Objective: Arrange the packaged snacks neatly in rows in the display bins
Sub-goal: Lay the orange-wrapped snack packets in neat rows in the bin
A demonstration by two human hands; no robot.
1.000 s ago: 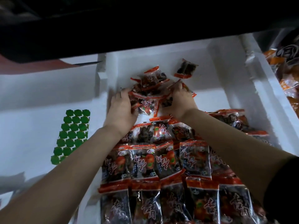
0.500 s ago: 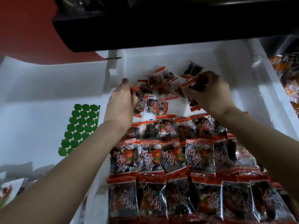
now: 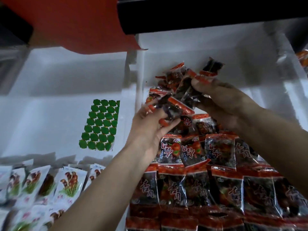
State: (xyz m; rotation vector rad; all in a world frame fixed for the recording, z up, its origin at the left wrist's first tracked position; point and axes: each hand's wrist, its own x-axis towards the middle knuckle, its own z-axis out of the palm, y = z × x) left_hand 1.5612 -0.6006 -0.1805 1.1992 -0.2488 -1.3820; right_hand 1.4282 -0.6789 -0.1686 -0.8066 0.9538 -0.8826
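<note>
Red-edged packet (image 3: 179, 105) in left hand (image 3: 150, 129) lies slanted, long axis down-right.

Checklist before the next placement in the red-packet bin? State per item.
1. Left hand grip on its packet: ok, pinched.
2. Right hand grip on its packet bundle: ok.
3. Held packets facing like the rows: cannot tell, blurred.
4. Front rows aligned: ok.
5. Back pile sorted: not ok, jumbled.
6. Bare bin floor beside the pile: ok.
</note>
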